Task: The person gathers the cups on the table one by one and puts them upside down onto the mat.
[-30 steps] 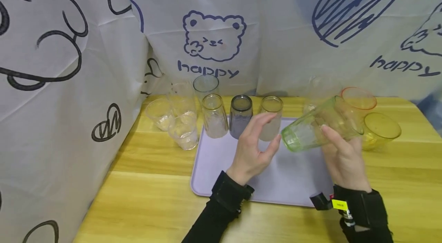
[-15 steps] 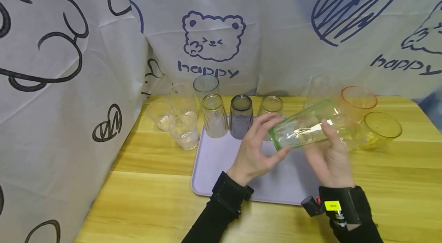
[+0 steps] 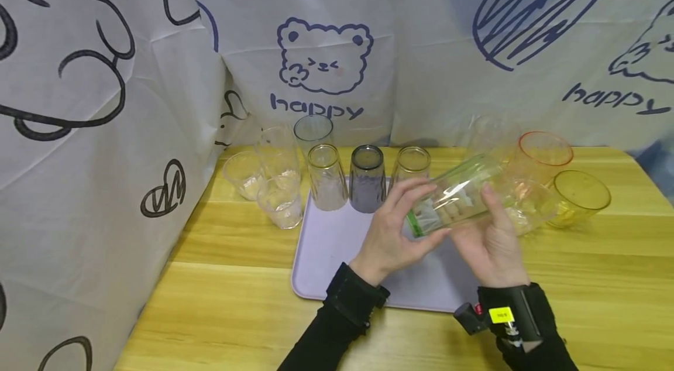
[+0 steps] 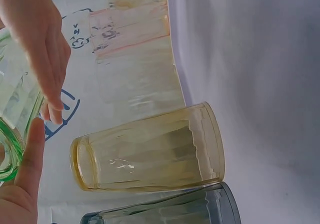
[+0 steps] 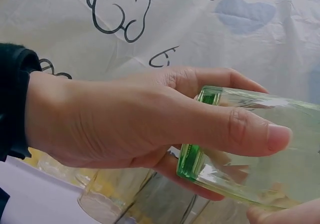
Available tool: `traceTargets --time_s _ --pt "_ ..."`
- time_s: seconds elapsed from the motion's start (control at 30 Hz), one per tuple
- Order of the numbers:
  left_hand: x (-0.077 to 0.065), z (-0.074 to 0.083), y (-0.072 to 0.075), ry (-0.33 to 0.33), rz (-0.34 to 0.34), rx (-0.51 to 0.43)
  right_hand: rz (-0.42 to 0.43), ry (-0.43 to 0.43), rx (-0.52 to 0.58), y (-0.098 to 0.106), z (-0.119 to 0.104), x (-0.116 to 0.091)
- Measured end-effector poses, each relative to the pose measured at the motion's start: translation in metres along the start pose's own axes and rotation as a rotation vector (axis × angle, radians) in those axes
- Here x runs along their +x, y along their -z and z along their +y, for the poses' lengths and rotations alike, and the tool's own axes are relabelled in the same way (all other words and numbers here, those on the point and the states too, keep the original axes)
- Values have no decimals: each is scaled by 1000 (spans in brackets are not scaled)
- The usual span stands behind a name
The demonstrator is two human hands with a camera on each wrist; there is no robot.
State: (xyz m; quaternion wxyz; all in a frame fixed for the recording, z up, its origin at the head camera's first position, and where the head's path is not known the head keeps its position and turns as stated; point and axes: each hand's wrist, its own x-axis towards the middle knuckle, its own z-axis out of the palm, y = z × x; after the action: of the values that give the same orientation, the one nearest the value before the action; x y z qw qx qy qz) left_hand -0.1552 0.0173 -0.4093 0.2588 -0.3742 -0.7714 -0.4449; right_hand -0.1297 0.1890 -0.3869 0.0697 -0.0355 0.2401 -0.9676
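Observation:
A green-tinted drinking glass (image 3: pixel 455 195) is held tilted above the tray, its thick green base toward the left. My left hand (image 3: pixel 387 236) grips it round the base, thumb along the near side, as the right wrist view also shows. At the other end, my right hand (image 3: pixel 492 248) holds the glass, with the thumb over its side and the fingers underneath. Behind the hands, three glasses stand mouth down along the back of the lilac tray (image 3: pixel 332 254): a pale amber glass (image 3: pixel 326 184), a dark grey glass (image 3: pixel 367 184) and another amber-rimmed glass (image 3: pixel 412 163).
Several clear glasses (image 3: pixel 281 207) are grouped left of the tray. At the right are a red-rimmed glass (image 3: pixel 544 151), a yellow glass (image 3: pixel 579 198) and other clear ones. A printed cloth (image 3: pixel 426 78) hangs behind the wooden table (image 3: pixel 221 301).
The right hand has brought the green glass left and slightly down, base first. The left hand, apart from it earlier, now has its fingers round the base.

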Motion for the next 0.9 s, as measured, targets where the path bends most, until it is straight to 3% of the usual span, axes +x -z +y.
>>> traceTargets --time_s 0.17,0.27,0.37,0.47,0.6,0.83,0.9 --pt "1 1 4 4 -4 20 -18 -15 27 2 0 1" --pt "2 4 9 20 -13 28 -31 0 -29 6 -3 3" --pt "4 5 17 33 -29 31 -26 94 -144 10 -7 3" --pt "5 6 26 48 -50 40 49 278 -284 10 -12 3" --pt "6 7 36 107 -85 52 99 501 -566 11 -19 2" --pt "6 11 46 207 -126 109 -214 766 -1190 24 -27 4" --pt "7 12 47 216 -132 140 -250 805 -1355 24 -27 4"
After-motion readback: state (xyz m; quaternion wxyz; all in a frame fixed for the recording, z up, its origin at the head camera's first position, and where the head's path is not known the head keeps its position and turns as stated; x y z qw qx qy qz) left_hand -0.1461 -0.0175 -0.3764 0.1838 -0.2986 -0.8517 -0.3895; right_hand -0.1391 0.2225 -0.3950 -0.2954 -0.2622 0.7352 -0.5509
